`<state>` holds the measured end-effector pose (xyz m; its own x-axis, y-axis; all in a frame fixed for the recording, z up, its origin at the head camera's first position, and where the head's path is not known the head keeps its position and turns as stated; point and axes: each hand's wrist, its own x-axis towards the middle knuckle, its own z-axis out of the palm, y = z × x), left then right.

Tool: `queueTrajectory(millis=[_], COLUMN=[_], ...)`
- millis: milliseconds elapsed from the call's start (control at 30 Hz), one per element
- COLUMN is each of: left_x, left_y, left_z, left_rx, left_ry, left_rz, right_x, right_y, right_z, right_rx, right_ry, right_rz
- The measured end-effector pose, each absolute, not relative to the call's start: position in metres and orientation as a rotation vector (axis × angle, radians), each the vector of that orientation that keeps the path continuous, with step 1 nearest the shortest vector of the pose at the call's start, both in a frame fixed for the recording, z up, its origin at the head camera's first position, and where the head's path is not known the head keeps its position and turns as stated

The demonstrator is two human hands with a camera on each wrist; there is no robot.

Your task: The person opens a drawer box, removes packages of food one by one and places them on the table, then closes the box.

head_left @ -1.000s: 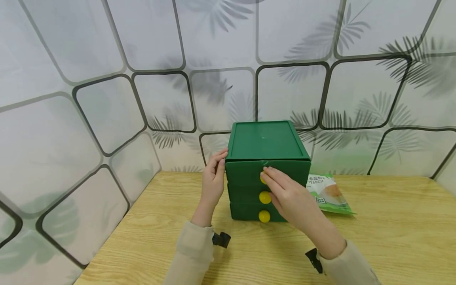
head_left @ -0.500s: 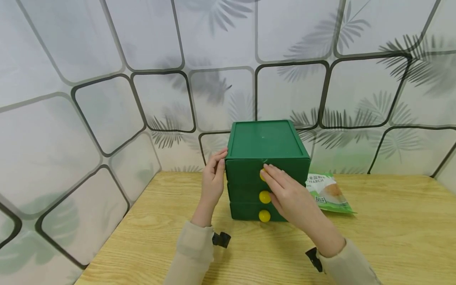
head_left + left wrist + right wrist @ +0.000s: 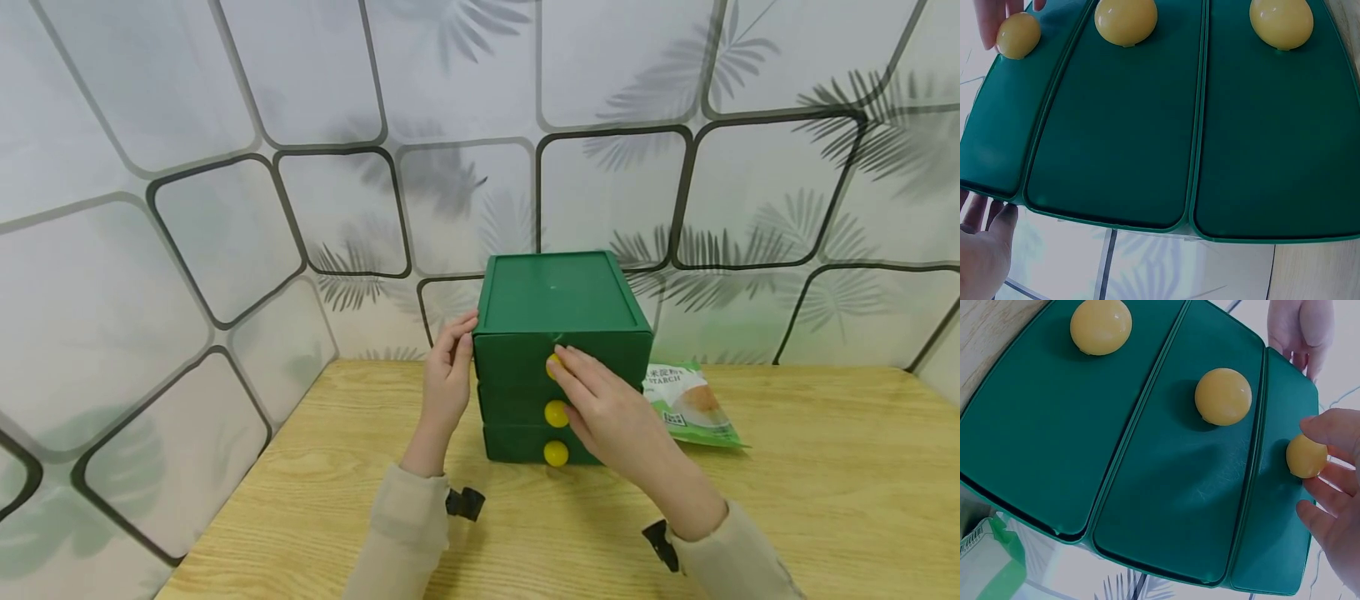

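A green three-drawer box [image 3: 558, 292] stands on the table with round yellow knobs down its front. My right hand [image 3: 611, 417] is at the top drawer [image 3: 510, 358]. In the right wrist view its thumb and fingers lie on opposite sides of the top knob [image 3: 1307, 456], pinching it. The middle knob [image 3: 557, 413] and bottom knob [image 3: 556, 453] are untouched. My left hand [image 3: 446, 379] rests against the box's left side near the top front corner, fingers extended; the left wrist view shows this hand [image 3: 985, 250] at the box edge. All three drawer fronts look pushed in.
A green and white starch packet [image 3: 693, 404] lies to the right of the box, partly hidden behind it. The wooden table [image 3: 315, 483] backs onto a patterned wall covering [image 3: 465, 200].
The thin dark gap above the top drawer front has narrowed as the drawer slid slightly inward. Both hands keep nearly the same place on the box.
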<state>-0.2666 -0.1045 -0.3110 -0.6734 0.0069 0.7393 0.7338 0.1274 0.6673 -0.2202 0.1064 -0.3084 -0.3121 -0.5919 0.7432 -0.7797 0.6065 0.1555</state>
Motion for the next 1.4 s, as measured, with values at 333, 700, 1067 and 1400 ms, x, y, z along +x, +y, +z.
queueTrajectory(millis=[333,700,1067,1400], left_x=[-0.251,-0.266,-0.268,-0.266], left_y=[-0.101,-0.105,-0.105,-0.105], left_z=[-0.298,-0.311,-0.312,-0.311], left_rx=[-0.693,-0.702,-0.719,-0.714], left_ry=[-1.842,-1.829,-1.814,-1.813], left_rz=[-1.609,-1.604,-1.593,-1.595], right_x=[-0.216,-0.208,-0.206,-0.211], right_y=[0.107,0.104,0.101,0.098], right_z=[-0.303,-0.301,-0.305,-0.314], right_rx=[1.103,1.115,1.107,1.108], right_ry=[-1.932,-1.9,-1.973,-2.03], right_rz=[0.34,0.333,0.294,0.248])
